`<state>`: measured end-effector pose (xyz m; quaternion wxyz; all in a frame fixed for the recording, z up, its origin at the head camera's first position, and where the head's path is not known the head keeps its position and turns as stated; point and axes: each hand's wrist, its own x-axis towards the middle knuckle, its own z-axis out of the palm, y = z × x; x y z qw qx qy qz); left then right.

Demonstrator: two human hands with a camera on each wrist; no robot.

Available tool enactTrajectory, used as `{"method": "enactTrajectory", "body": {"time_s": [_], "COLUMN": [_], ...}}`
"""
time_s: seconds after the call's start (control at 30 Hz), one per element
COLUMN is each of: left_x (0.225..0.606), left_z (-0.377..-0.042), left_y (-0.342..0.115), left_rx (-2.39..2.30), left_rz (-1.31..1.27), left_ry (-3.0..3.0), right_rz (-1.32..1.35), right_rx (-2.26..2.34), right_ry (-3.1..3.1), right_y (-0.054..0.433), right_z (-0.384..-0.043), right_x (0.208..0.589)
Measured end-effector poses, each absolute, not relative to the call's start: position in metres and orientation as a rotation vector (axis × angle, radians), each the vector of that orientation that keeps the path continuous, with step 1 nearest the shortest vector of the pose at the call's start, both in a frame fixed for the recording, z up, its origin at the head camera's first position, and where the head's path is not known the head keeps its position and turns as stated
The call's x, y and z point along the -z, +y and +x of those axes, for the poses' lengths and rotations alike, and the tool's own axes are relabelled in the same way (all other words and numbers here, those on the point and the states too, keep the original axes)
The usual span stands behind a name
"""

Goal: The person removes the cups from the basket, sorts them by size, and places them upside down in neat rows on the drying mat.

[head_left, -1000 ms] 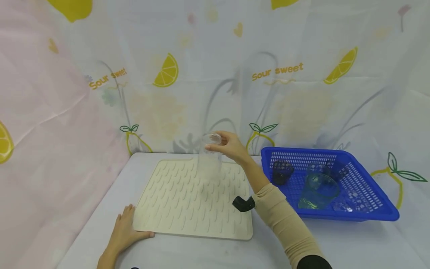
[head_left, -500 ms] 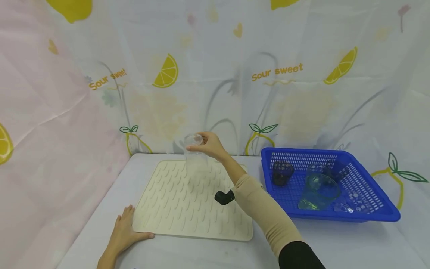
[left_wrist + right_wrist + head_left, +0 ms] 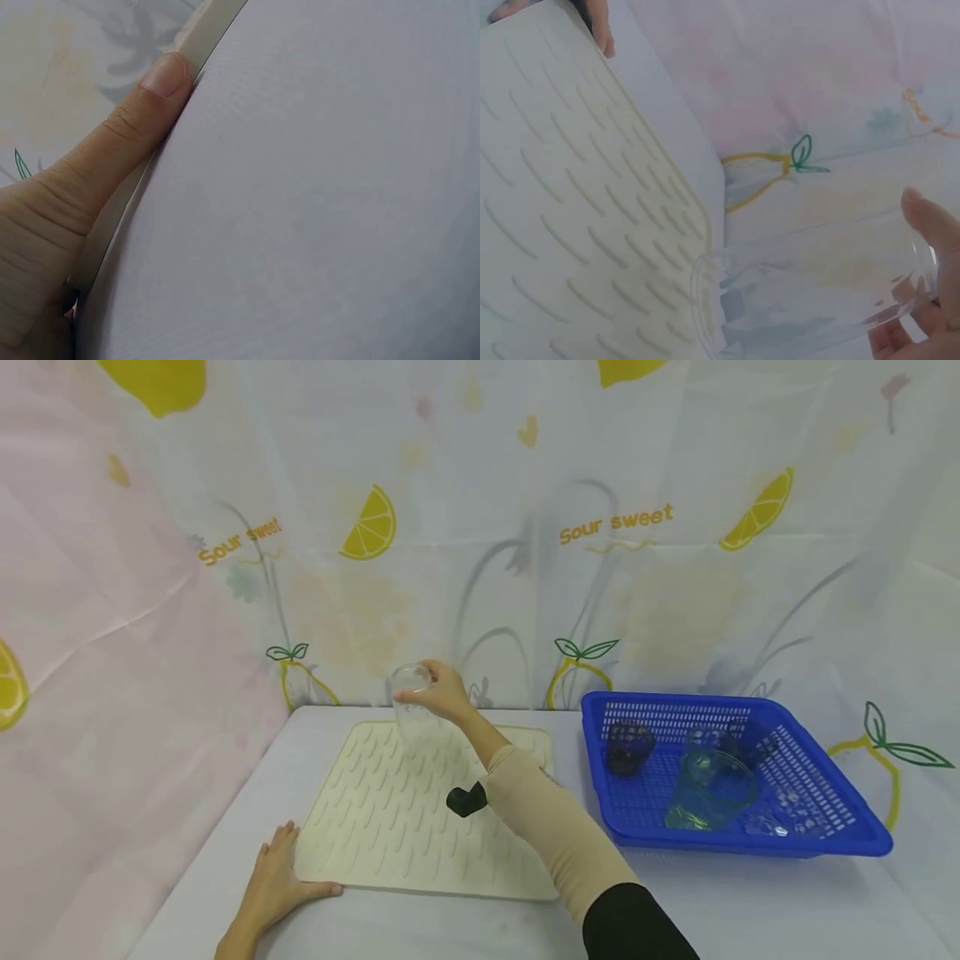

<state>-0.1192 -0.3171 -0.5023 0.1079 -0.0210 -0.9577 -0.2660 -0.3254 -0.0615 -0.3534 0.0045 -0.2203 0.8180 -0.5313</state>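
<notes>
My right hand [image 3: 442, 692] grips a clear tumbler [image 3: 411, 714] near its upper end, fingers and thumb wrapped about it. The tumbler stands slightly tilted over the back part of a cream ridged drying mat [image 3: 427, 860], left of its middle. In the right wrist view, the lower end of the tumbler [image 3: 802, 300] overlaps the mat's back edge. My left hand [image 3: 270, 877] rests with spread fingers at the mat's front left corner. Its thumb [image 3: 127, 124] lies along the front edge of the mat in the left wrist view.
A blue plastic basket [image 3: 720, 842] stands on the right of the white table [image 3: 420, 931]. Inside it are a greenish clear pitcher-like cup [image 3: 708, 793], a dark glass [image 3: 628, 747] and other clear glassware. A lemon-printed cloth [image 3: 480, 585] hangs close behind the table.
My right hand has carried the tumbler leftward above the back of the mat. The left hand has stayed at the mat's corner.
</notes>
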Motion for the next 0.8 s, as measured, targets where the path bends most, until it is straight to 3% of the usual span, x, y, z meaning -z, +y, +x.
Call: {"method": "enactTrajectory", "body": {"time_s": [0.8], "left_x": [0.499], "left_z": [-0.118], "left_y": [-0.318], "left_rx": [0.795], "left_rz": [-0.045], "left_ry": [-2.826], "right_rz": [-0.796], "right_rx": [1.473], "right_ry": [2.688], "right_y": [-0.109], "right_z": [-0.325], "right_x": [0.387]}}
